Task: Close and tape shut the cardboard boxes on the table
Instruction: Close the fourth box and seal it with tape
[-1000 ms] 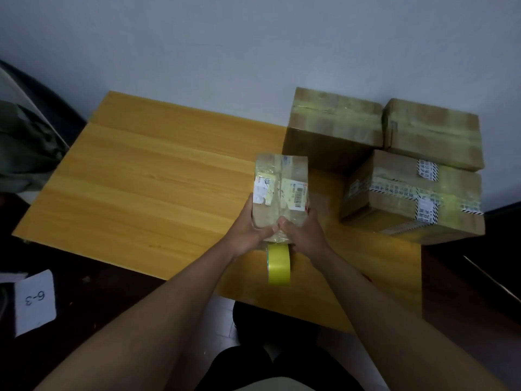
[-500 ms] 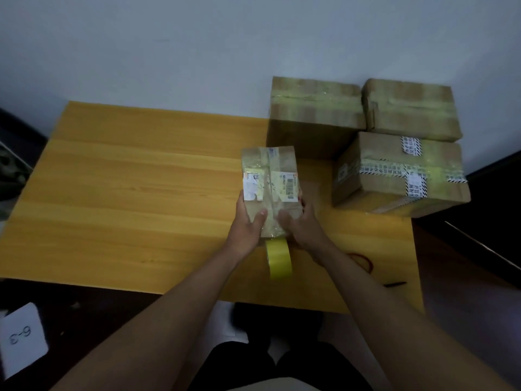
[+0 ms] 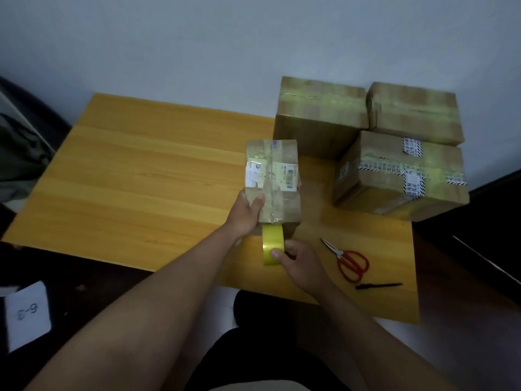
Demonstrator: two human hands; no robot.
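Small box point(image 3: 272, 180) sits mid-bench, long axis running away from the person, near end toward the body. A strip of tape already runs lengthwise down its top seam and over the near edge.

Left hand point(image 3: 245, 214) holds the box at its near left corner, thumb on top, fingers wrapped down the side: a steadying grip, closed on the cardboard.

Right hand point(image 3: 298, 262) is below the box's near end, thumb and fingers pinching the yellow tape roll point(image 3: 273, 245). The roll stands on edge, touching or just off the box's near face; the tape looks to be joined to the strip on the box, though the join itself is too dim to confirm.

Key relation: the box lies directly ahead of the right-hand grip, and the roll is in line with the box's long axis. The right hand is the nearer one to the cutting tool: red-handled scissors point(image 3: 348, 259) lie just to its right on the bench point(image 3: 158, 179), a black pen point(image 3: 377, 285) beyond them.

Judgement: tape run finished on top; the next move is probably to pull the roll clear and cut.

Three taped boxes point(image 3: 394, 153) are stacked at the far right corner.
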